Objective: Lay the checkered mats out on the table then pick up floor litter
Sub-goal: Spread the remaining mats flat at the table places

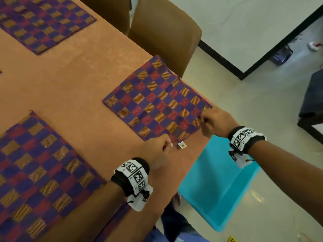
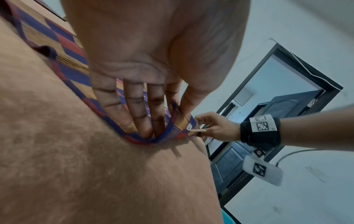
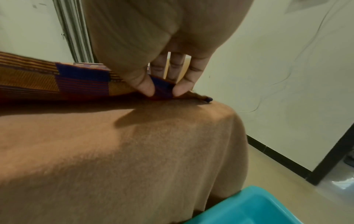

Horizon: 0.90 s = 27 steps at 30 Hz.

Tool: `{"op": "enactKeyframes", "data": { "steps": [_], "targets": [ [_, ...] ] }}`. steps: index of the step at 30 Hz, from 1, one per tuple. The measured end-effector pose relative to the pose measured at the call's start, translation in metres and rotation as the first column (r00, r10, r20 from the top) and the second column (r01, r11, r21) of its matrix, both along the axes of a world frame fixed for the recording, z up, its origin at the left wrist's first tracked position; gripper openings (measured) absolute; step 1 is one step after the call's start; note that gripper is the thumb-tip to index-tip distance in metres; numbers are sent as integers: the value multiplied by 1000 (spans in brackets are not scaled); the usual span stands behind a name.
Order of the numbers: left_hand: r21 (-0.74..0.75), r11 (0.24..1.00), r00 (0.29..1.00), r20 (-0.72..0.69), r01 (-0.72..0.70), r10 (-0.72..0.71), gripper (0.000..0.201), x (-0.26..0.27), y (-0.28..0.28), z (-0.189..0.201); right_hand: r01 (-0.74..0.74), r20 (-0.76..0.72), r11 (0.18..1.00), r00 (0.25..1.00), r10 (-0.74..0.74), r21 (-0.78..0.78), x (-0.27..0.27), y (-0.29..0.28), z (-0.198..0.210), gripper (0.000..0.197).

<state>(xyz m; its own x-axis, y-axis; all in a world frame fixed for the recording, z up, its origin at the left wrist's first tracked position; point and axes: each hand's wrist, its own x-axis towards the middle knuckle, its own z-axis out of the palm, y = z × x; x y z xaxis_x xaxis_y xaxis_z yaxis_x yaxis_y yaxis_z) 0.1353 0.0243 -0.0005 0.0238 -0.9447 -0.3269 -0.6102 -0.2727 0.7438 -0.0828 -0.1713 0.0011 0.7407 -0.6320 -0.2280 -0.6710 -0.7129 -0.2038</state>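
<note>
A purple, red and orange checkered mat (image 1: 157, 100) lies near the right edge of the table (image 1: 73, 81), which has a tan cloth over it. My left hand (image 1: 157, 151) pinches the mat's near edge (image 2: 172, 128) between thumb and fingers, beside a small white tag (image 1: 182, 145). My right hand (image 1: 215, 121) pinches the mat's right corner (image 3: 163, 89) between thumb and fingertip, just above the cloth. Two more checkered mats lie flat: one at the near left (image 1: 40, 163), one at the far left (image 1: 42, 20).
Two brown chairs (image 1: 166, 32) stand at the table's far side. A turquoise plastic bin (image 1: 218, 189) sits on the pale floor below the table's corner. A small yellow scrap (image 1: 233, 239) lies on the floor near my feet. A dark doorway frame (image 1: 262, 58) stands to the right.
</note>
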Motion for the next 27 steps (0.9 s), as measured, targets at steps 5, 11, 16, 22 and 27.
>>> {"op": "enactKeyframes", "data": {
  "steps": [5,11,16,22,27],
  "targets": [
    [-168,966,966,137,-198,221,20,62,-23,8,68,49,996,996,-71,49,13,-4,6,20],
    [-199,915,811,424,-351,403,46,182,-59,-2,-37,185,999,982,33,17,118,-39,19,31],
    [215,850,865,278,-481,419,54,207,-91,3,64,220,998,974,-56,-27,210,-85,11,43],
    [343,653,574,-312,-676,757,14,198,-96,-2,341,242,925,896,-373,166,246,-127,-7,47],
    [113,579,473,-465,-807,749,23,203,-88,-7,428,309,841,793,-525,332,254,-147,-12,44]
  ]
}}
